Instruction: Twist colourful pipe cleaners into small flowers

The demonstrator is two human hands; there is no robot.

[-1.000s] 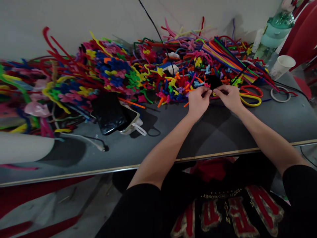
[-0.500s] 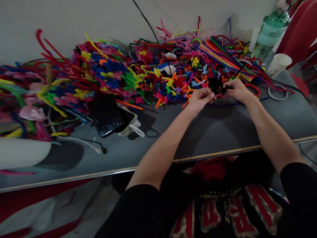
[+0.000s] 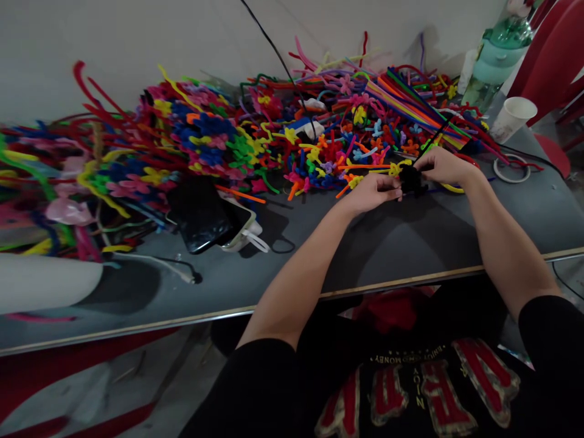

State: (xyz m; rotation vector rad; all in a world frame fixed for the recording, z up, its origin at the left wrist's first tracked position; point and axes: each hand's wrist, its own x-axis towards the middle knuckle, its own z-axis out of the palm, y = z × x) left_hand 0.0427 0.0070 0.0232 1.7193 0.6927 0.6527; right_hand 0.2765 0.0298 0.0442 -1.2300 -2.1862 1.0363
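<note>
Pinching fuzzy black piece (image 3: 412, 182) from both sides with left hand (image 3: 371, 193) and right hand (image 3: 442, 165), close together; holding it over grey table (image 3: 410, 243), just in front of colourful pile of pipe cleaners (image 3: 207, 131).

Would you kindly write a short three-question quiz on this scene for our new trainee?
1. Multiple choice: what colour is the fuzzy piece between the left hand and the right hand? (a) white (b) black (c) green
2. True or false: the white cup stands to the left of both hands.
3. Fill the gap: a teal-topped ____ stands next to the white cup.

Key: 1. (b); 2. false; 3. bottle.
</note>
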